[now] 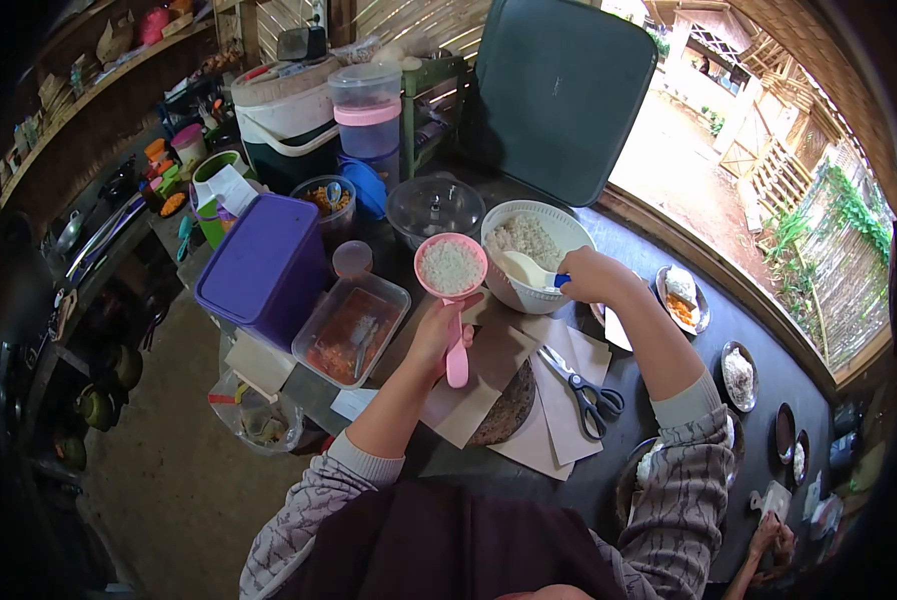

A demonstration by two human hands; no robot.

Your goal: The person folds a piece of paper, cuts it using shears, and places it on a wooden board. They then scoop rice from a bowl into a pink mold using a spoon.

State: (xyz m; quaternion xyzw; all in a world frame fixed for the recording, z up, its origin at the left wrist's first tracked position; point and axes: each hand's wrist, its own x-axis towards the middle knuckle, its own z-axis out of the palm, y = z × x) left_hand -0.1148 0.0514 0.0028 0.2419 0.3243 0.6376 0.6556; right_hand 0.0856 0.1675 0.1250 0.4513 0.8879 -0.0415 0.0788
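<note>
The cup point(456, 366) is pink, the spoon point(521, 268) and bowl point(574, 226) white, the box point(265, 262) purple, the scissors point(586, 392) blue-handled

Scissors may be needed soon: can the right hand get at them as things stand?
Probably yes, once freed: the scissors lie uncovered on the paper just below the right hand, which grips a spoon.

We are holding the scoop point(451, 268) in our left hand point(436, 335), just left of the rice bowl point(573, 228). Our right hand point(590, 275) is gripping the paddle point(523, 268) inside the bowl, at its right rim. The scissors point(580, 388) are lying on the paper sheets point(553, 430) in front of the bowl, on the tabletop point(633, 245). The shallow container point(353, 325) is sitting left of the scoop, with the lidded box point(263, 265) just beside it, further left. The tray point(558, 90) is leaning upright behind the bowl, and small plates point(738, 375) are sitting to the right.
</note>
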